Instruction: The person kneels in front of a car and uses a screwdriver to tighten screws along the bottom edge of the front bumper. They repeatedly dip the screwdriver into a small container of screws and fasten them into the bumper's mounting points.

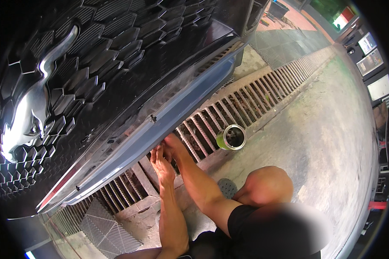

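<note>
A car's dark front end fills the upper left, with a long grey-blue lip [168,114] along its lower edge. Both of my hands are at the underside of this lip, close together near its middle. My left hand [163,166] points upward, fingers drawn together near the lip's edge; whatever they pinch is too small to make out. Just right of it, my right hand [173,146] reaches beneath the lip, and its fingertips are hidden there. Two small dark clips [153,118] sit along the lip's upper side.
A metal drain grate [229,113] runs below the lip. On its edge stands a green can [233,137] with dark contents. My bent knee [266,185] and a grey perforated shoe [227,187] are close by. A grey floor tile [108,228] lies lower left; concrete floor [315,129] stretches right.
</note>
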The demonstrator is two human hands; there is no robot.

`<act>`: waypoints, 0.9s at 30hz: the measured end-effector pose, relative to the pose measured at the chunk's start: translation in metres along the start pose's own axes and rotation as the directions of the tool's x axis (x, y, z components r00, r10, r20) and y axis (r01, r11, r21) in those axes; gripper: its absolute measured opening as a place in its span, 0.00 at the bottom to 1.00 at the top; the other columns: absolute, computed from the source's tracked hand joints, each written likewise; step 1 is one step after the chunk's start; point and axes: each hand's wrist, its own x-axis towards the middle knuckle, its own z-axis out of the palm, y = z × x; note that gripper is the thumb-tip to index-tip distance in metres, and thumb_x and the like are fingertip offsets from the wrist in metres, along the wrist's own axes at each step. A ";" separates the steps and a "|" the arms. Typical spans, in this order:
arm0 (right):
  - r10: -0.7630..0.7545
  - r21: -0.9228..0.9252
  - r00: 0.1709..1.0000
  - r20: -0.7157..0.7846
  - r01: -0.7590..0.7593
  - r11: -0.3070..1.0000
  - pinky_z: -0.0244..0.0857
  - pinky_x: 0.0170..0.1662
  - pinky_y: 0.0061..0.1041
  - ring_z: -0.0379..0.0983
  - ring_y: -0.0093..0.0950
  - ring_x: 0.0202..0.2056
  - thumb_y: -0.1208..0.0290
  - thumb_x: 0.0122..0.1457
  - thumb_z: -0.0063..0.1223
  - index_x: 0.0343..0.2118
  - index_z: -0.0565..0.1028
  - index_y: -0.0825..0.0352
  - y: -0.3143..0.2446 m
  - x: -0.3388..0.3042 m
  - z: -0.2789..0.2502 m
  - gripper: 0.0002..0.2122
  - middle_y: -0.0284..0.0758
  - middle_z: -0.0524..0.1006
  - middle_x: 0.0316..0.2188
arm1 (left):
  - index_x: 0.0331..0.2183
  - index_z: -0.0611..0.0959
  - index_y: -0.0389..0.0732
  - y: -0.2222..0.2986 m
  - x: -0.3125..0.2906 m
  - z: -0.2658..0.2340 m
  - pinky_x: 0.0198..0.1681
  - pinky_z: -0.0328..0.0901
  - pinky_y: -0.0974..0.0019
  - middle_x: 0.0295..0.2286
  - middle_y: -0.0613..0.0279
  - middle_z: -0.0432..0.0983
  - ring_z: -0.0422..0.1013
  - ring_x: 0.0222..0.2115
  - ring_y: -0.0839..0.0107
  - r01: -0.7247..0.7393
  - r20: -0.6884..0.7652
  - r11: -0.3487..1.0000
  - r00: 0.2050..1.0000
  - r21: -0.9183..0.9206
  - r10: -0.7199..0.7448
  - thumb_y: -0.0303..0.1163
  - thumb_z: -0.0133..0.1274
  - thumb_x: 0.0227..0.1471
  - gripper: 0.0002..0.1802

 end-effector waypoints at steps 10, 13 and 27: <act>-0.105 -0.042 0.990 -0.093 0.101 0.994 0.72 0.23 0.22 0.79 0.23 0.30 0.59 0.62 0.60 0.42 0.76 0.65 -0.001 0.002 0.015 0.14 0.33 0.81 0.33 | 0.42 0.79 0.44 -0.006 0.006 -0.016 0.23 0.54 0.74 0.27 0.70 0.73 0.60 0.21 0.81 0.123 0.135 0.910 0.988 -0.396 -0.075 0.33 0.51 0.67 0.05; -0.079 -0.112 0.996 -0.028 0.076 0.991 0.67 0.17 0.19 0.78 0.21 0.26 0.60 0.63 0.59 0.41 0.76 0.65 -0.011 -0.003 0.005 0.13 0.33 0.80 0.31 | 0.42 0.79 0.43 -0.001 0.003 -0.010 0.26 0.57 0.74 0.28 0.68 0.74 0.61 0.23 0.79 0.164 0.104 0.886 0.986 -0.434 -0.132 0.32 0.49 0.67 0.06; -0.199 -0.112 0.977 0.077 0.207 0.972 0.70 0.52 0.30 0.76 0.25 0.44 0.66 0.58 0.65 0.45 0.76 0.63 -0.010 -0.005 0.025 0.15 0.32 0.80 0.41 | 0.41 0.82 0.40 -0.005 0.039 -0.060 0.31 0.68 0.73 0.33 0.64 0.78 0.72 0.31 0.75 0.030 0.066 0.866 0.998 -0.499 0.004 0.32 0.57 0.61 0.09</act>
